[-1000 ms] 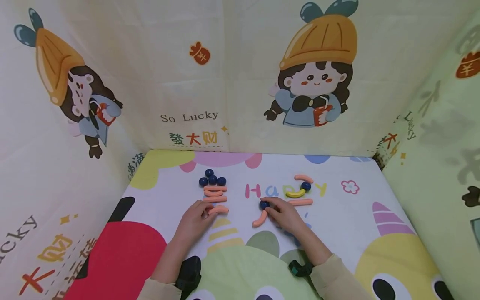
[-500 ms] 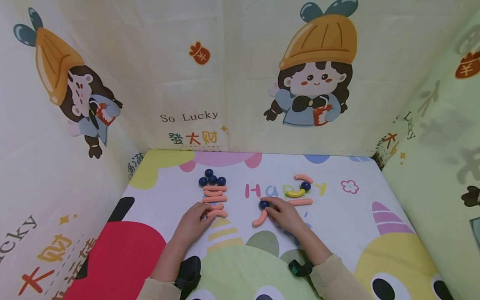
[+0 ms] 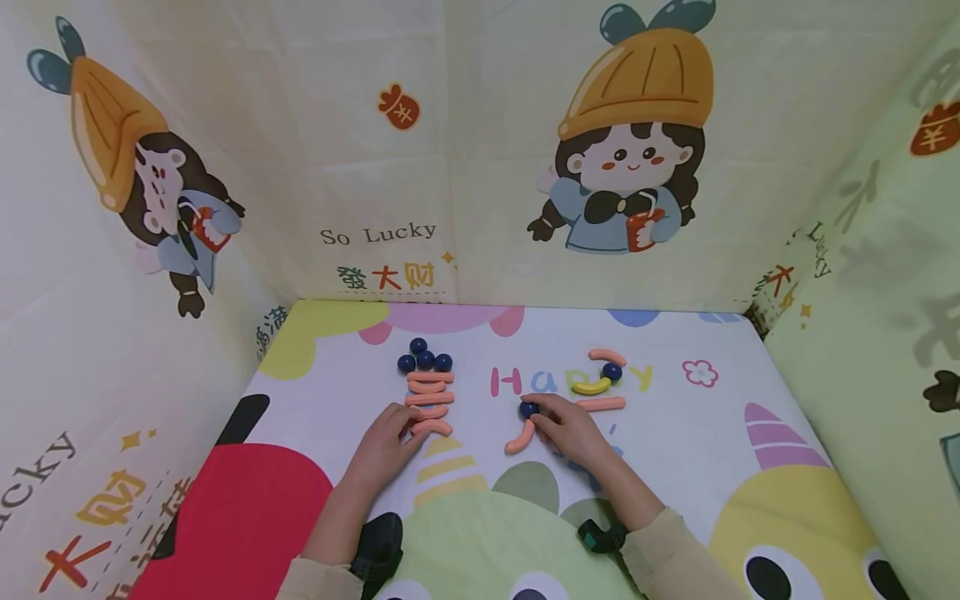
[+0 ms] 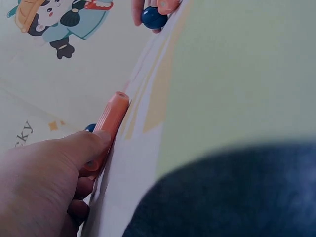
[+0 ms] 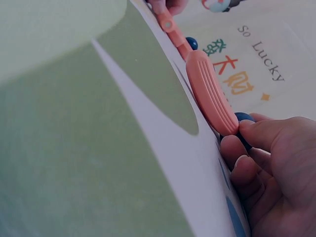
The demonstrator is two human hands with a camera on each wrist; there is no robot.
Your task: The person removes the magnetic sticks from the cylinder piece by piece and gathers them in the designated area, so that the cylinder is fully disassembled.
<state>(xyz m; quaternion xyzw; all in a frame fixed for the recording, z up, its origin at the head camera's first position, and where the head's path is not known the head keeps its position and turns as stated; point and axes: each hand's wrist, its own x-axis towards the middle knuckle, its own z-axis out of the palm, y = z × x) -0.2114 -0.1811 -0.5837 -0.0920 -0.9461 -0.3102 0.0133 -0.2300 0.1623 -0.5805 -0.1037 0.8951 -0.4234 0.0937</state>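
My left hand (image 3: 382, 443) is at the near end of a column of pink pieces, where it pinches a curved, ribbed pink stick (image 3: 432, 427). In the left wrist view the thumb lies on this stick (image 4: 116, 111), with the other fingers curled below. Just beyond are further pink sticks (image 3: 430, 398), stacked in rows under a cluster of dark blue balls (image 3: 425, 360). My right hand (image 3: 573, 432) pinches another dark blue ball (image 3: 528, 409) between thumb and fingertips. A curved pink stick (image 3: 518, 439) extends toward me from that ball; its ribbed side (image 5: 210, 91) shows in the right wrist view.
Right of centre lie a curved pink stick (image 3: 607, 357), a blue ball (image 3: 612, 372), a small yellow banana-shaped piece (image 3: 591, 387) and a straight pink stick (image 3: 602, 404). Printed cloth (image 3: 502, 208) walls in the table's back and sides.
The left hand has drawn its curved pink stick slightly left and nearer, in line under the column; another pink stick just behind it now shows. The right hand stays in place.
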